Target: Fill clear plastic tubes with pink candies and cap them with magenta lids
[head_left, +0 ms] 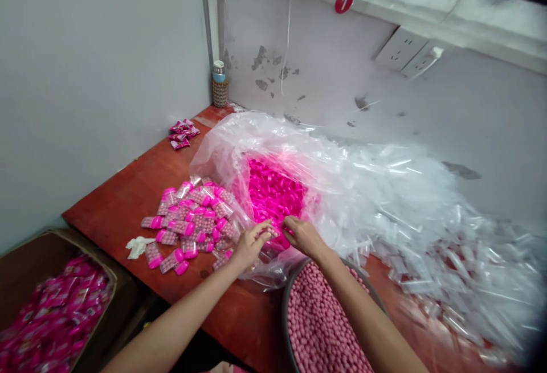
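What seems to be a small bead-filled bottle (pixel 270 231) is held in the left hand (pixel 250 246), reached from seven o'clock; at its two o'clock the right hand (pixel 304 236) is curled inward, its hold impossible to tell. Beyond both, loose pink pieces (pixel 273 188) are bagged at twelve; the beads (pixel 318 310) are bowled at five.

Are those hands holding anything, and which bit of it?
The left hand holds what looks like a small clear plastic bottle of round pink beads, by its sides. I can't tell whether the right hand holds anything.
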`<state>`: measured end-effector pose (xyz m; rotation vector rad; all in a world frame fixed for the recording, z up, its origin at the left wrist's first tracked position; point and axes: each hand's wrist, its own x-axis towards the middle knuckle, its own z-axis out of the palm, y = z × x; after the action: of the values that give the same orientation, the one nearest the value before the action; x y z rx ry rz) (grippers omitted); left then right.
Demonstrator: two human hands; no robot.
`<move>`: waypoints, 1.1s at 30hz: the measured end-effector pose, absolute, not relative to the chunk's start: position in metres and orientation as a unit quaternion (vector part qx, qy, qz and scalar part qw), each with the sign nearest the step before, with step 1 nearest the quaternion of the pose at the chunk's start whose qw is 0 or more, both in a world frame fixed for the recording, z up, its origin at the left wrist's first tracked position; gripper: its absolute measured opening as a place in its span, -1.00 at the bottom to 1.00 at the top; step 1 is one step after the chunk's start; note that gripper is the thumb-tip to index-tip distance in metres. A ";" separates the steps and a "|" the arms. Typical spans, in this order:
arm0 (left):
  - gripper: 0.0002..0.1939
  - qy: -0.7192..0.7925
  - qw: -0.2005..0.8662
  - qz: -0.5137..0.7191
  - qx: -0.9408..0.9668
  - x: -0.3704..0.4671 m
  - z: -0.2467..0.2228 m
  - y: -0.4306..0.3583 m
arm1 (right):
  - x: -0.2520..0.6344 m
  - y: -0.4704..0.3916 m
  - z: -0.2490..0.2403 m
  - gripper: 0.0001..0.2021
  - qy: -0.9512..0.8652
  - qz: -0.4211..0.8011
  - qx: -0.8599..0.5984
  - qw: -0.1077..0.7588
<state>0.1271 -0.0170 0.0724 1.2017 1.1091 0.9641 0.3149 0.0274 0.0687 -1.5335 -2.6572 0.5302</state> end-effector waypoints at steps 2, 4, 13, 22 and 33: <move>-0.74 0.452 0.614 0.425 0.489 0.138 0.076 -0.019 | 0.317 0.012 0.084 -0.84 -0.817 0.248 -0.501 0.140; -0.75 0.431 0.631 0.440 0.472 0.148 0.079 -0.024 | 0.319 -0.001 0.092 -0.78 -0.741 0.329 -0.521 0.265; -0.76 0.389 0.656 0.434 0.481 0.181 0.089 -0.051 | 0.338 -0.037 0.098 -0.76 -0.563 0.499 -0.520 0.405; -0.75 0.464 0.484 0.398 0.627 0.175 0.099 -0.062 | 0.343 -0.062 0.136 -0.75 -0.809 0.241 -0.470 0.259; -0.72 0.439 0.431 0.355 0.704 0.172 0.110 -0.083 | 0.344 -0.095 0.139 -0.82 -0.854 0.186 -0.454 0.176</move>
<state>0.1724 -0.0830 0.1097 1.7560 1.0937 0.8853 0.3439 -0.0953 0.1386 -1.2846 -2.4176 0.5253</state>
